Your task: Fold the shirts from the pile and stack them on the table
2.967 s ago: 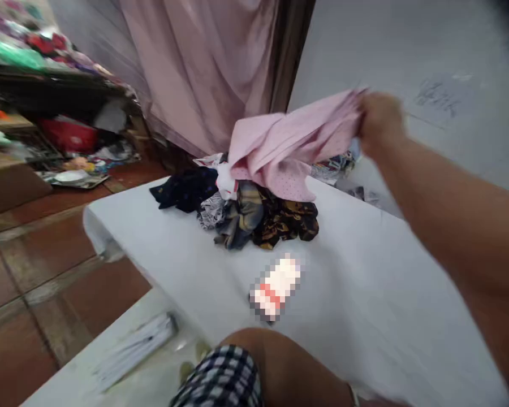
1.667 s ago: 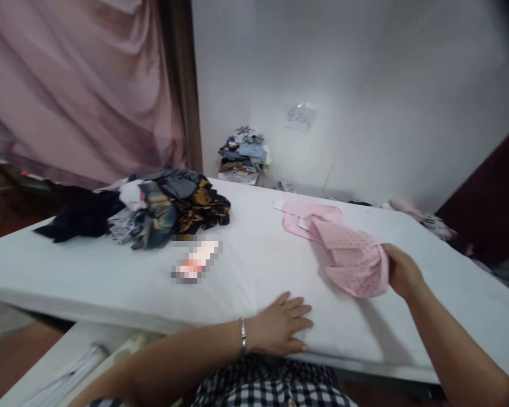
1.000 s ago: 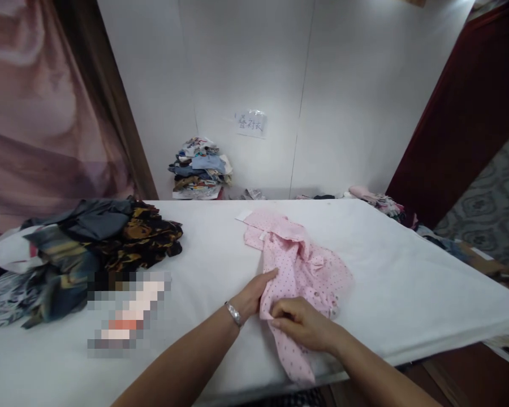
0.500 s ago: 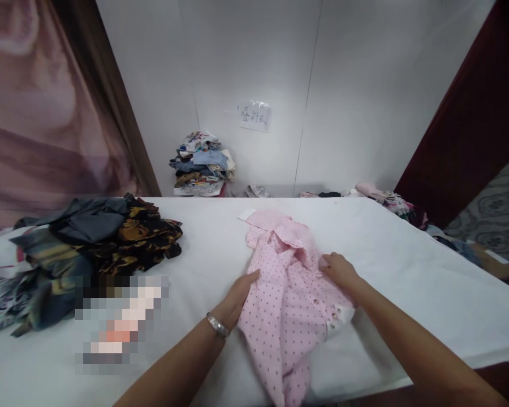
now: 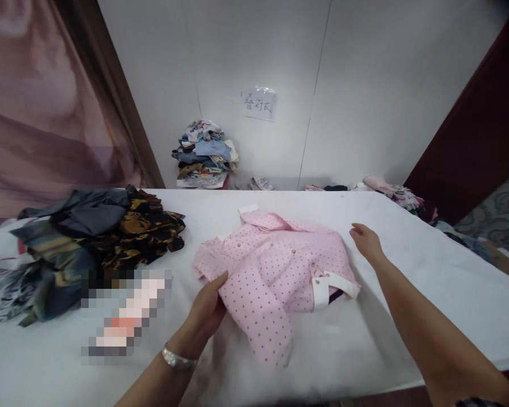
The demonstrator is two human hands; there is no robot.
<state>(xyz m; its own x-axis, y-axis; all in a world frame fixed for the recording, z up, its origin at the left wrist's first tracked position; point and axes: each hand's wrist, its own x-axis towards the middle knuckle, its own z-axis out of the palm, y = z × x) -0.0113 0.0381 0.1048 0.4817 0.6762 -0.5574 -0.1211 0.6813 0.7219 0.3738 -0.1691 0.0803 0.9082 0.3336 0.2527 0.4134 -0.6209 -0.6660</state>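
Observation:
A pink shirt (image 5: pixel 258 271) with dark dots lies crumpled in the middle of the white-covered table. Its white cuff (image 5: pixel 321 291) and several buttons show on the right part. My left hand (image 5: pixel 210 305), with a silver bracelet on the wrist, is closed on the shirt's left edge, thumb on top and the other fingers hidden under the cloth. To the right of the shirt, my right hand (image 5: pixel 367 242) hovers above the table, apart from the fabric. Its fingers are loosely bent, with nothing visible in them.
A heap of dark and patterned clothes (image 5: pixel 110 232) lies on the table's left side, with a blurred-out patch (image 5: pixel 127 316) in front. Behind the table stands a tall clothes pile (image 5: pixel 206 155). More clothes (image 5: pixel 390 192) lie beyond the back right edge. A handwritten sign (image 5: pixel 258 104) hangs on the wall.
The shirt has spread wider and its hanging front end has come up onto the table. My left hand has moved left with its edge. My right hand has let go and moved right.

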